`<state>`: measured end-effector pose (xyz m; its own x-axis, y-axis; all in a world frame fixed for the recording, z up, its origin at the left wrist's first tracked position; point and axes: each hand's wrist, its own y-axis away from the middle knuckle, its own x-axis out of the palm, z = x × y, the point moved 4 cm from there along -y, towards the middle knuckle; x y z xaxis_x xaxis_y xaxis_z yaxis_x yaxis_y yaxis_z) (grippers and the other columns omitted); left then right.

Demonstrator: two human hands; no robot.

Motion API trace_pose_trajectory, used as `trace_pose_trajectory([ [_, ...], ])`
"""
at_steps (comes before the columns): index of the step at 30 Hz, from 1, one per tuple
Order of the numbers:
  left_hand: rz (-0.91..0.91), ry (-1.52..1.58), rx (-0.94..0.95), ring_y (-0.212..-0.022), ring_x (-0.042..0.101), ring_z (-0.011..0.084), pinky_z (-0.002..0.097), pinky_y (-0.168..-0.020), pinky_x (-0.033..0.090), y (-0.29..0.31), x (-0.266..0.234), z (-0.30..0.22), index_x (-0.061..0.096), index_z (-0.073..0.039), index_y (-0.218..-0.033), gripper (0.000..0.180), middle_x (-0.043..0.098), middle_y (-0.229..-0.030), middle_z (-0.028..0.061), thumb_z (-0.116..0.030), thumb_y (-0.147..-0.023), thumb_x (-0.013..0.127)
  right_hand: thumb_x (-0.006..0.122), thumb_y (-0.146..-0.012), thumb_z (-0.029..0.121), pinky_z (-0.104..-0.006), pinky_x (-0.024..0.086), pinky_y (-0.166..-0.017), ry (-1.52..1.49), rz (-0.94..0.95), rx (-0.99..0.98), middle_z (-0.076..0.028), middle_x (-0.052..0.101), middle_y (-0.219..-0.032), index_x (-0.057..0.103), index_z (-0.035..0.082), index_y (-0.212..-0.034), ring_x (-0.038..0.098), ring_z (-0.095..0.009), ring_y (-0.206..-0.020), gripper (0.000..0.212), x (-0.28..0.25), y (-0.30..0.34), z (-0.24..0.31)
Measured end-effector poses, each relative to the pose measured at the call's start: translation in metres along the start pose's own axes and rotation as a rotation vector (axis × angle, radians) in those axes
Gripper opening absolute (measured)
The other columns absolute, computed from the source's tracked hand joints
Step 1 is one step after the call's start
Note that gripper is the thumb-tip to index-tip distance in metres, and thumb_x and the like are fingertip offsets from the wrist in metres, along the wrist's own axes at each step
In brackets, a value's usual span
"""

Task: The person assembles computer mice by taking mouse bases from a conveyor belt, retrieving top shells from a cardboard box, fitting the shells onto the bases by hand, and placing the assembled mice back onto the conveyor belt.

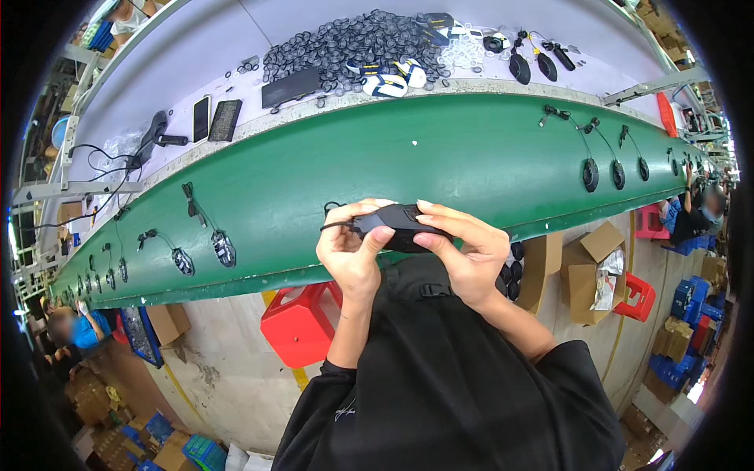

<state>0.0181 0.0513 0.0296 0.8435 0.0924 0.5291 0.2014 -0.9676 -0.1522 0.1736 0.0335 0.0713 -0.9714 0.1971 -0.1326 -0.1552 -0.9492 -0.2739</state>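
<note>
Black mouse [402, 228] is held between both hands.
Left hand [351, 247] closes on its cable end, right hand [469, 245] on the other end, over the near part of green belt [330, 165]; more mice [223, 248] lie left and right; far table [245, 96] carries dark rings [345, 51].

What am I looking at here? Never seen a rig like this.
No robot: these are a person's bare left hand and right hand. The one picture comes from a fisheye camera worn on the head, looking down, so straight edges bend toward the rim.

Both hands hold a black computer mouse between thumbs and fingers; its cable leaves on the left. Under and beyond it runs a long green surface, with corded mice lying to both sides. Past that, a pale shelf carries a heap of small dark rings.
</note>
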Motion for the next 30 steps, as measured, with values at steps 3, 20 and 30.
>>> trace_pose_trajectory([
  [3,0.061,-0.042,0.02,-0.102,0.063,0.0301,0.0401,-0.094,0.048,0.003,0.004,-0.003,0.058,0.004,-0.106,0.034,0.065,-0.105,0.0221,-0.009,-0.08,0.076,0.08,-0.068,-0.001,-0.0301,0.054,-0.084,-0.088,-0.013,0.097,-0.016,0.071,-0.101,0.073,-0.002,-0.092,0.07,-0.022,-0.093,0.024,-0.005,0.0,-0.001],
  [20,-0.004,0.376,-0.131,-0.104,0.062,0.037,0.0508,-0.097,0.046,0.007,-0.01,0.009,0.059,0.002,-0.102,0.029,0.064,-0.102,0.0214,-0.008,-0.079,0.075,0.081,-0.07,0.008,-0.0323,0.054,-0.086,0.216,0.21,-0.005,-0.019,0.066,-0.114,0.065,0.001,-0.118,0.068,-0.027,-0.1,0.051,-0.001,0.006,0.007],
  [30,0.109,0.292,-0.583,-0.117,0.057,0.0237,0.036,-0.097,0.05,0.006,-0.004,0.019,0.042,0.004,-0.134,0.049,0.053,-0.131,0.022,-0.032,-0.101,0.043,0.078,-0.068,0.003,-0.0352,0.057,-0.08,0.582,0.157,-0.515,-0.016,0.068,-0.109,0.067,0.0,-0.111,0.067,-0.032,-0.1,0.044,-0.005,-0.004,0.014],
])
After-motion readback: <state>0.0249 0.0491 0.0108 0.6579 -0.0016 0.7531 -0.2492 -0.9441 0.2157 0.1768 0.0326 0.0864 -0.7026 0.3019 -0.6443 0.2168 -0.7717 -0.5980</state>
